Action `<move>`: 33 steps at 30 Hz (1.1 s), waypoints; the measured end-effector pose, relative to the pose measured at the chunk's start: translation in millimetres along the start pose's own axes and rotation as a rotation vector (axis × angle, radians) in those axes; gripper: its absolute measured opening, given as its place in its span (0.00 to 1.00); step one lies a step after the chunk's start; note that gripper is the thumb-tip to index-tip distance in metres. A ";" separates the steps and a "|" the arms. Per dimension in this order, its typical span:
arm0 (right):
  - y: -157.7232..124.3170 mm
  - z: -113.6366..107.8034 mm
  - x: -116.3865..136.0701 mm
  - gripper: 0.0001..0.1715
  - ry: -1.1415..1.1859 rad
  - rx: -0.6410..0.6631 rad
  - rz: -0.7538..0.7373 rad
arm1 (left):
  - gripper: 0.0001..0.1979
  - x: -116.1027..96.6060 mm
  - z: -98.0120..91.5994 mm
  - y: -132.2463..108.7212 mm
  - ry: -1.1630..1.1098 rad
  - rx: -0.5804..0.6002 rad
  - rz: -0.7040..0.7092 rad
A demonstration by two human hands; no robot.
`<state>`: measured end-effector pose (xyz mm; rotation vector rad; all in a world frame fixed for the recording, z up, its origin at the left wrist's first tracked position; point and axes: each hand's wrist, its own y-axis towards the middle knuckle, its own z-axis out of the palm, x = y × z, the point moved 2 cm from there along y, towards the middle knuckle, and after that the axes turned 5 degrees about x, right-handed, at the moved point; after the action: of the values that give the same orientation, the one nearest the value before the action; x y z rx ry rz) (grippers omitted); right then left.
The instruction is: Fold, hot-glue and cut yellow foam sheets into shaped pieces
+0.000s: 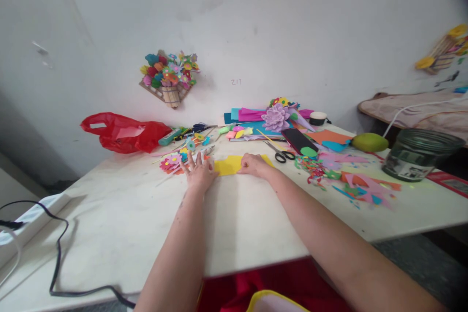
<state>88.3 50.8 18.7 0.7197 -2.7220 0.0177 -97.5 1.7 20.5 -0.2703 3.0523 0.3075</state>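
A yellow sheet of craft paper or foam (228,165) lies on the white table between my hands. My left hand (199,171) rests at its left end, fingers spread out and the thumb at the sheet's edge. Over the right part of the sheet, my right hand (255,165) is closed, its fingers curled and pressed together on the yellow material. The fingertips' exact grip is hidden. Just left of my left hand are colourful cut-out flowers (171,162). Black-handled scissors (281,155) lie to the right of my right hand.
A red plastic bag (127,134) sits at the back left. Coloured sheets, a purple flower (277,118) and a phone (298,141) are at the back. Paper scraps (365,187) and a green glass jar (417,156) stand right. A black cable (58,253) crosses the left side.
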 end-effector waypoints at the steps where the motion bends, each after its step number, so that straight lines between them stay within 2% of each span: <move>1: 0.0 0.1 0.1 0.13 0.004 0.003 0.003 | 0.14 0.4 -0.4 -0.3 -0.001 0.003 -0.006; 6: 1.4 0.8 -1.0 0.13 0.008 0.000 -0.017 | 0.15 0.7 -2.6 -1.7 0.015 -0.021 0.009; 12: 2.9 5.6 0.7 0.14 0.024 -0.019 -0.021 | 0.16 -12.7 -2.7 -2.9 0.033 -0.203 0.119; 14: 4.1 9.2 5.4 0.13 0.024 -0.034 -0.057 | 0.18 -20.1 1.3 -3.3 0.034 -0.226 0.147; 18: 6.7 14.3 14.8 0.11 0.016 -0.071 -0.105 | 0.22 -31.5 12.8 -3.1 0.055 -0.185 0.199; 22: 5.5 10.9 15.1 0.11 0.030 -0.011 -0.135 | 0.24 -33.7 21.3 -1.4 0.058 -0.107 0.178; 28: -2.2 -2.4 0.2 0.09 0.003 0.047 -0.109 | 0.25 -35.1 23.2 -0.4 0.071 -0.075 0.161; 33: -1.1 -3.4 -13.3 0.11 -0.073 0.066 -0.147 | 0.25 -35.6 23.0 0.2 0.077 -0.060 0.138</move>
<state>100.8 56.4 17.7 0.9555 -2.7406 0.0485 -61.5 12.6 0.9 -0.0766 3.1478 0.4054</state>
